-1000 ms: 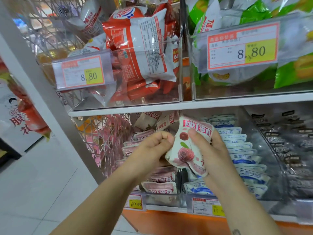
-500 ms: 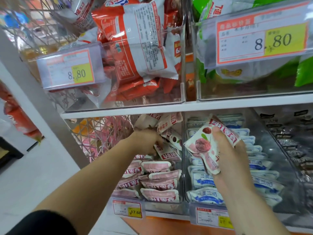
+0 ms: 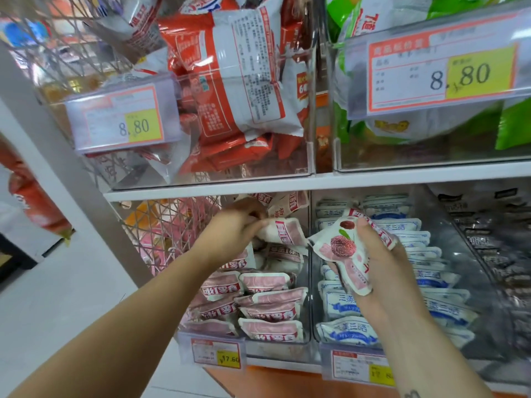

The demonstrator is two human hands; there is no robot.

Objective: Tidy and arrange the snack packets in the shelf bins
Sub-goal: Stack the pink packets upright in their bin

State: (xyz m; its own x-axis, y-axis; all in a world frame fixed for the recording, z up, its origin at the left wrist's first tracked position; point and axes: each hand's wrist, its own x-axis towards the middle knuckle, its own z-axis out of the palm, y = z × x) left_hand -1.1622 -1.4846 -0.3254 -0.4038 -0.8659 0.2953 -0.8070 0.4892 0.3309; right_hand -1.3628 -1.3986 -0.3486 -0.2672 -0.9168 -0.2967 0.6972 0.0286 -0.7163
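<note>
Down low, the clear pink-packet bin point(image 3: 275, 350), front rows lying label-out so shoppers can read them. At the bin's back the left hand point(image 3: 232, 228) curls its fingers round a loose pink packet point(image 3: 283, 232), seemingly to straighten it. Just right of the bin, the right hand point(image 3: 382, 262) clasps a lychee-print packet point(image 3: 342, 251) between thumb and fingers, probably awaiting a slot.

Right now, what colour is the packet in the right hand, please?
The packet is white and pink, with red fruit printed on it; the head view shows it best.

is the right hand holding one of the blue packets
No, the right hand grips a pink and white packet with a red berry on it, in front of the blue packets.
</note>
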